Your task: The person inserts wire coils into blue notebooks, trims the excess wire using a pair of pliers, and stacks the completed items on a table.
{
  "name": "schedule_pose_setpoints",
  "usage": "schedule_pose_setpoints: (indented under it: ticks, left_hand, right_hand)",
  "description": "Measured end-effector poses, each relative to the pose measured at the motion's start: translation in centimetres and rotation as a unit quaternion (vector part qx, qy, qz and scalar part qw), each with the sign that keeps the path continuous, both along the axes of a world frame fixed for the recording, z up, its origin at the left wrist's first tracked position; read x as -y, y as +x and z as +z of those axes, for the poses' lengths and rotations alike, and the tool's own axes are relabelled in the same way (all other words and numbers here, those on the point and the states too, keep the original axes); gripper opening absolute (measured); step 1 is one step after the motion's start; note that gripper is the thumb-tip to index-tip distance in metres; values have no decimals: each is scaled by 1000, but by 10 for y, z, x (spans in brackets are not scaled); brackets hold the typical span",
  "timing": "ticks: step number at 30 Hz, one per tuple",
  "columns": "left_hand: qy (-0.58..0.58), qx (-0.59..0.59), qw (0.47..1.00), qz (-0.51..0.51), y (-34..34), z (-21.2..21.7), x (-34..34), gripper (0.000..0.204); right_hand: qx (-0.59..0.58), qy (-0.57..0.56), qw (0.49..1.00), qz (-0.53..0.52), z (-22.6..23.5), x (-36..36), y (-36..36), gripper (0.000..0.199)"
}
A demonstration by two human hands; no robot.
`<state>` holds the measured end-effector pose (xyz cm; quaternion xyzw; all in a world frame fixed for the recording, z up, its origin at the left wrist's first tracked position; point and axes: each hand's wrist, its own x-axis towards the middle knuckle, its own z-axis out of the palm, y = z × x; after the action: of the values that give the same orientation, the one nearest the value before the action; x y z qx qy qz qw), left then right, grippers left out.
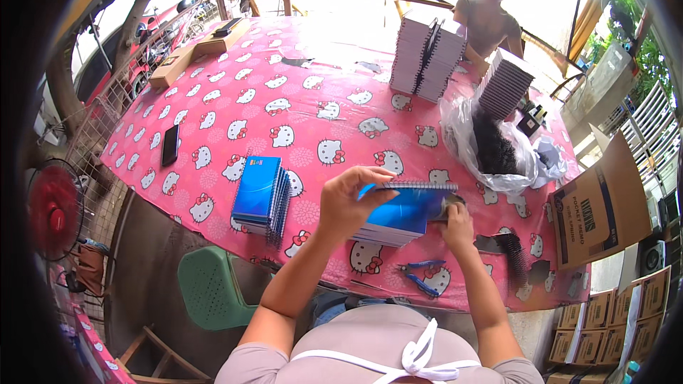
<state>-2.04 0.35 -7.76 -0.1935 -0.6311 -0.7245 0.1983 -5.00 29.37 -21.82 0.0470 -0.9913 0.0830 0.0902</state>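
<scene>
In front of me a stack of blue-covered notebooks (pixel 391 222) lies on the table. A row of wire spiral binding (pixel 427 186) runs along the far edge of the top one. My left hand (pixel 350 199) pinches the left end of this spiral-bound notebook between thumb and fingers. At its right end my right hand (pixel 457 222) has curled fingers on a small greyish area, too blurred to name. Pliers with blue handles (pixel 429 277) lie on the table nearer to me. A smaller pile of blue spiral notebooks (pixel 257 192) stands to the left.
Loose dark wire coils (pixel 514 256) lie to the right, near an open cardboard box (pixel 597 203). Beyond are a plastic bag with black coils (pixel 492 146) and tall notebook stacks (pixel 427 57). Another person (pixel 491 18) sits across the pink table. A phone (pixel 170 145) lies left.
</scene>
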Motion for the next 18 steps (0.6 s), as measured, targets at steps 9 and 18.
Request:
schedule_pose_setpoints:
  ticks: [9, 18]
  left_hand:
    - [-313, -186, 927, 92, 36, -36, -11, 26]
    - [-243, -165, 947, 133, 37, -38, -15, 25]
  right_hand:
    - [-10, -49, 988, 145, 1, 38, 134, 53]
    - [-36, -267, 941, 204, 149, 74, 122, 43]
